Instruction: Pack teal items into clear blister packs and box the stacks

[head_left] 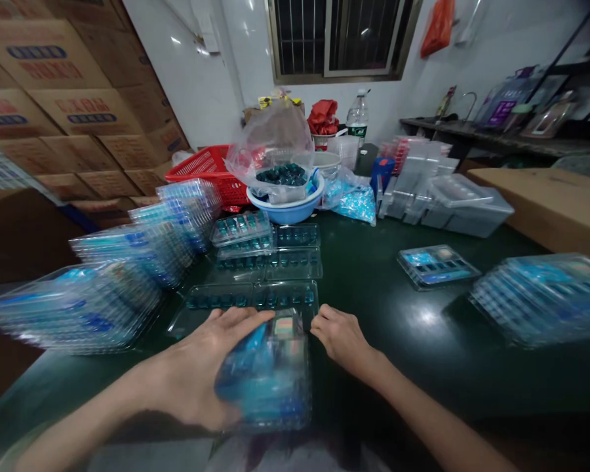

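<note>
My left hand (191, 367) grips a clear plastic pack (275, 380) at the table's near edge. Blue contents and a pale patch show through the pack, blurred by motion. Just right of its top corner is my right hand (347, 337), fingers curled in a pinch; whatever they hold is hidden. Beyond both hands lie clear trays (288, 295) with teal pieces in their compartments. Farther back, a smaller tray (243, 229) of teal pieces rests on top of others.
Leaning stacks of filled packs (103, 301) line the left, and another stack (545, 298) stands right, near a single pack (437, 265). Behind are a blue basin (285, 213), a red basket (201, 164), a bag of small pieces (356, 200), plastic boxes (467, 206) and a cardboard box (545, 196).
</note>
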The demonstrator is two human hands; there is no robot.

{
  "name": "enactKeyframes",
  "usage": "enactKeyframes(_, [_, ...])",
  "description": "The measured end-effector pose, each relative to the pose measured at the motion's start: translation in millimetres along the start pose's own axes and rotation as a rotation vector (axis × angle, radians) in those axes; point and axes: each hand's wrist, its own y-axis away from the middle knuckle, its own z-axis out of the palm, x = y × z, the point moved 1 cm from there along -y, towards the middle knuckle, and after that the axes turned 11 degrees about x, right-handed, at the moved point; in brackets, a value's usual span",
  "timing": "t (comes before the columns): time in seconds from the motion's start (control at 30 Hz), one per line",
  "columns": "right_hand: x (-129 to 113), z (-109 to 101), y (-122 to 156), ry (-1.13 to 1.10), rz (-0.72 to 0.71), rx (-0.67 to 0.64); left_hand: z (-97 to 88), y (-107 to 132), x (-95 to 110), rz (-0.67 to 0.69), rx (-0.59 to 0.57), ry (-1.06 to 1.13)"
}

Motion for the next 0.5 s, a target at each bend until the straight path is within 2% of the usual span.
enactKeyframes(0.1, [6.6,-8.2,17.1,0.135,0.03,0.02,-16.3,-18.9,0.1,-0.002,0.057,-0.042])
enactKeyframes(0.17, [17.4,-19.3,37.9,0.203,0.077,0.06,-23.4,-43.4,3.3,0.021,0.086,-0.105])
enactKeyframes(0.23, [30.6,-33.3,65.4,0.241,0.116,0.104,-22.5,-75.8,9.2,0.07,0.114,-0.16])
enactKeyframes(0.33, [46.7,-57.0,115.3,0.272,0.178,0.217,-1.0,-130.5,23.0,0.184,0.119,-0.201])
enactKeyframes(0.43, [51.5,-79.4,168.0,0.314,0.263,0.317,38.5,-179.3,40.0,0.299,0.07,-0.225])
enactKeyframes(0.5, [47.6,-92.7,199.1,0.371,0.313,0.341,64.9,-203.8,49.6,0.352,0.025,-0.248])
